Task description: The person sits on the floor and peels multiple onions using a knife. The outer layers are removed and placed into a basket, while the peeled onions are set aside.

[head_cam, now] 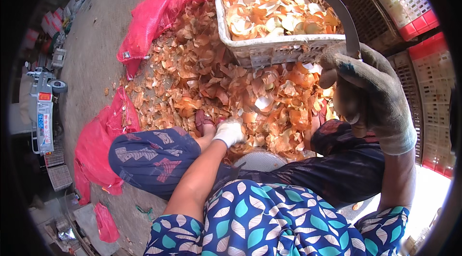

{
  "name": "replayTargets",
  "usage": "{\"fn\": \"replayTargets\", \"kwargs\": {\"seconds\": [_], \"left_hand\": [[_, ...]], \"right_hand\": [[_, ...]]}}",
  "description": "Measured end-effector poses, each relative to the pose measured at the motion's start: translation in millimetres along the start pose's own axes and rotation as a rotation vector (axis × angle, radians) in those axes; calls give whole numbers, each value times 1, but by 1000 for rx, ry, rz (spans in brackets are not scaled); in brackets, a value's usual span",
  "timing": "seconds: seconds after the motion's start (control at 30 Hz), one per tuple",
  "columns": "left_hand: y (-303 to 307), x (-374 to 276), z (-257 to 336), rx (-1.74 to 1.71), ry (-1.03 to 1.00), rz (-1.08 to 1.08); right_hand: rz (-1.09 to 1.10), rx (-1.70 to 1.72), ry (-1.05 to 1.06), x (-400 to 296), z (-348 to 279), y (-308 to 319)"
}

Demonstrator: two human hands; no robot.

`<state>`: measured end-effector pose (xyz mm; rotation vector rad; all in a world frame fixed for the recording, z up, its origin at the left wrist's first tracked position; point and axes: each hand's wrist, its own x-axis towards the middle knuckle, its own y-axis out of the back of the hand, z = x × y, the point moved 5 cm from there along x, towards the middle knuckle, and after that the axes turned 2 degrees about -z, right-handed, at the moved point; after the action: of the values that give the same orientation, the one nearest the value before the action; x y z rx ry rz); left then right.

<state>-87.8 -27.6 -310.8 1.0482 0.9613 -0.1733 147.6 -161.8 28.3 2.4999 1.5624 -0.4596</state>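
My right hand [379,90], in a soiled knit glove, is raised at the right with its fingers closed around a curved-blade knife [341,14]. The blade points up and to the left, in front of the crate's corner. My left hand [229,132], in a white knit glove, reaches down between my knees into the loose onion skins [274,111]. Its fingertips are hidden, so whether it grips anything does not show. Beyond the pile stands a white plastic crate [288,39] heaped with onion skins and pale peeled pieces [274,7].
Pink mesh sacks [155,17] [97,151] lie on the concrete floor [94,39] at the left. Perforated plastic crates [433,93] are stacked close on my right. A round pale surface [260,161] shows between my thighs. A parked vehicle [43,108] stands at far left.
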Motion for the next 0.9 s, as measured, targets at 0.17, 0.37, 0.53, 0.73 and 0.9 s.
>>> {"fn": "replayTargets", "kwargs": {"seconds": [0.17, 0.37, 0.53, 0.73, 0.9], "left_hand": [[114, -21, -10, -1604, -472, 247], [235, -94, 49, -2143, -1027, 287], [292, -141, 85, -2010, -1151, 518], [296, -145, 94, -1986, -968, 535], [303, -150, 98, -1990, -1066, 43]], "right_hand": [[4, -15, -75, -3, -7, -1], [-16, -69, 197, 31, 12, -21], [-131, 261, 157, 17, -15, -49], [-153, 237, 413, 15, -42, -44], [-63, -56, 425, 28, -43, -25]]}}
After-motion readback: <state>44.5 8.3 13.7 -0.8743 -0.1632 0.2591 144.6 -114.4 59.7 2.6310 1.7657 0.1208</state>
